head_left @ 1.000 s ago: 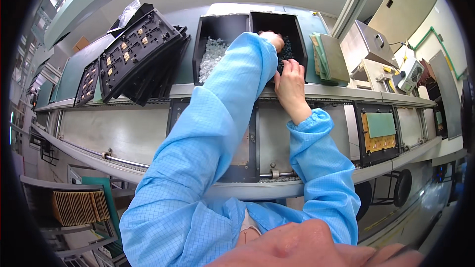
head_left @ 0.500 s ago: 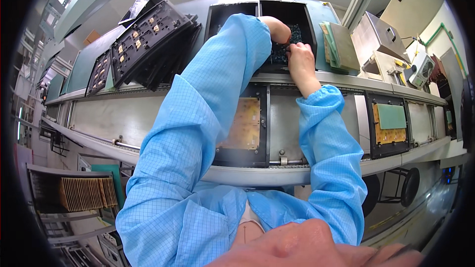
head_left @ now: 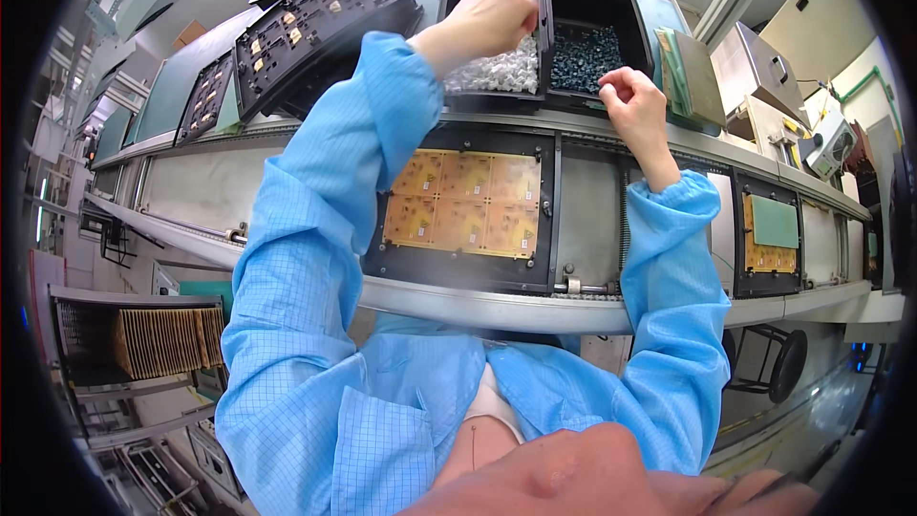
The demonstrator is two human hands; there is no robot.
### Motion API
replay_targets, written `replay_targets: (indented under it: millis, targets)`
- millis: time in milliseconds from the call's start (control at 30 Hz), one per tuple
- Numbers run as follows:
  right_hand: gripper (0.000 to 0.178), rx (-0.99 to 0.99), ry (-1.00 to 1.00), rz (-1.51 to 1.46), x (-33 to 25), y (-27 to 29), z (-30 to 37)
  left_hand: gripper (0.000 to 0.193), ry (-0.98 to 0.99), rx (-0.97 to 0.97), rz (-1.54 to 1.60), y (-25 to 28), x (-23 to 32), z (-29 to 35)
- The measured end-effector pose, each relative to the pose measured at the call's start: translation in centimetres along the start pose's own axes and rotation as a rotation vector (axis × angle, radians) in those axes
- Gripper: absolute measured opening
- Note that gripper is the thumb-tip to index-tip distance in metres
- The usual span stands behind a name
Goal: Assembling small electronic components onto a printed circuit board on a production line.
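My left hand [head_left: 489,21] hangs over a black bin of small white parts [head_left: 511,72], its fingers curled together. Whatever it may hold is hidden. At the front right corner of the adjoining bin, my right hand [head_left: 638,113] has thumb and forefinger pinched together; anything between them is too small to make out. That bin contains small dark blue-green parts [head_left: 585,55]. Nearer me on the conveyor lies a black frame [head_left: 546,220] carrying a panel of several copper-coloured circuit boards [head_left: 463,201].
Black trays [head_left: 315,33] with small pale pieces lean in a stack at the left. Green and grey sheets [head_left: 695,81] stand right of the bins. Another framed board with a green sheet [head_left: 774,223] sits on the conveyor's right. A rack of boards [head_left: 167,342] stands lower left.
My left hand has left the dark parts and moved left over the white ones. My right hand has drawn out of the dark bin toward its front right corner. The view has shifted slightly.
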State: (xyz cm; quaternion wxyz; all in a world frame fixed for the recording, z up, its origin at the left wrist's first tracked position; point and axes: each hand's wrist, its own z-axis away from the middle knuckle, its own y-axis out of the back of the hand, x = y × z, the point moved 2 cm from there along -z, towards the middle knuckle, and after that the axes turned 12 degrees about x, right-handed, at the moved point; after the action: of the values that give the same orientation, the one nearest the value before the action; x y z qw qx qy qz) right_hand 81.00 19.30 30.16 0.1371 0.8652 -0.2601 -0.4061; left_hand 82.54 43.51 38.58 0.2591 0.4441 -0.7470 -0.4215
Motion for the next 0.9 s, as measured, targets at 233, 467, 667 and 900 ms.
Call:
replay_targets:
  millis: [233, 467, 667, 900]
  targets:
    - [0.015, -0.079, -0.248, -0.178, 0.5, 0.3, 2.8, 0.004, 0.027, -0.098, 0.056, -4.0, -0.2, 4.2]
    - [0.020, -0.247, -0.493, -0.495, -0.4, 0.3, 7.4, 0.010, 0.017, -0.205, 0.109, -4.1, -2.0, 4.4]
    - [0.024, -0.335, -0.830, -0.759, 1.4, -1.9, 10.3, 0.011, 0.119, 0.035, 0.315, -3.9, -3.6, 5.1]
    - [0.027, -0.295, -1.016, -0.971, 1.8, -2.9, 11.7, 0.010, 0.062, 0.064, 0.246, -3.0, -2.4, 5.8]
